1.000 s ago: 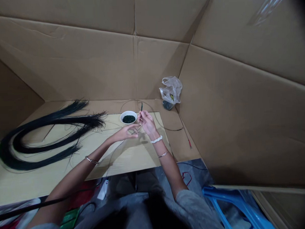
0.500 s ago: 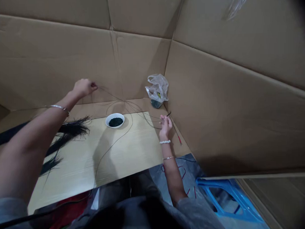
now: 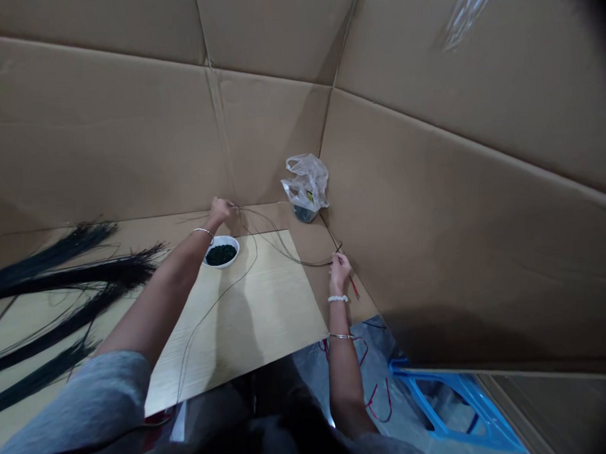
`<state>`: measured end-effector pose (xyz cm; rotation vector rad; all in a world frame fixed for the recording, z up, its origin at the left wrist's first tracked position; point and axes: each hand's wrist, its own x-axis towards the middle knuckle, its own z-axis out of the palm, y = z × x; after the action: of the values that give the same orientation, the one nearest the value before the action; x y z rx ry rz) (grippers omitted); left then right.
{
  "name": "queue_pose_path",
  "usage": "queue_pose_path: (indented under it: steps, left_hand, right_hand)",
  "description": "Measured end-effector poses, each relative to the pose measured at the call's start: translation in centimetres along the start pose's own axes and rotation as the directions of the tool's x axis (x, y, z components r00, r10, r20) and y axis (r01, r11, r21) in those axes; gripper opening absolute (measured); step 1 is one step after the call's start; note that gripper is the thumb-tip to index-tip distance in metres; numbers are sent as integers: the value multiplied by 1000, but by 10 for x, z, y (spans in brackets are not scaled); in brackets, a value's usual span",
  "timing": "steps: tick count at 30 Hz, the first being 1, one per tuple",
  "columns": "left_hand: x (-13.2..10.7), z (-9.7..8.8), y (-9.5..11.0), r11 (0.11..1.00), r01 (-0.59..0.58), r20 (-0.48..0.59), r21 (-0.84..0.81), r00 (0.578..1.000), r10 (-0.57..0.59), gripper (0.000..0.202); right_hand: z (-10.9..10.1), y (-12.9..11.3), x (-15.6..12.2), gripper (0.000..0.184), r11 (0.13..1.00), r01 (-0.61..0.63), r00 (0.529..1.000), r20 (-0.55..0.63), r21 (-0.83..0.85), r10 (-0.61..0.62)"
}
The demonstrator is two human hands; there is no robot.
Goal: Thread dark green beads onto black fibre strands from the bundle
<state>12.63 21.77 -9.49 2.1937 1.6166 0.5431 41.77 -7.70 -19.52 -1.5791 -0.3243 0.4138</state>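
Observation:
My left hand (image 3: 219,208) reaches far forward past a white bowl (image 3: 221,251) of dark green beads and pinches a thin dark wire (image 3: 278,244) near the cardboard back wall. The wire curves across the light wooden board (image 3: 266,308) to my right hand (image 3: 339,271), which pinches its other end close to the right cardboard wall. A second thin strand (image 3: 207,316) trails from the left hand back toward me over the board.
Long bundles of black strands (image 3: 61,275) lie at the left of the board. A clear plastic bag (image 3: 305,184) sits in the far corner. Cardboard walls (image 3: 456,215) enclose the space. A blue plastic stool (image 3: 453,407) and red wires (image 3: 375,390) are at lower right.
My left hand has come down from high at the back wall to just behind the bowl, still holding the wire. My right hand shifted slightly nearer and right. The view turned left.

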Motion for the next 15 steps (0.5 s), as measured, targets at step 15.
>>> queue_pose_path:
  steps: [15]
  left_hand:
    - [-31, -79, 38, 869, -193, -229, -456, 969, 95, 35]
  right_hand:
    - [-38, -16, -27, 37, 951, -203, 979, 52, 233, 196]
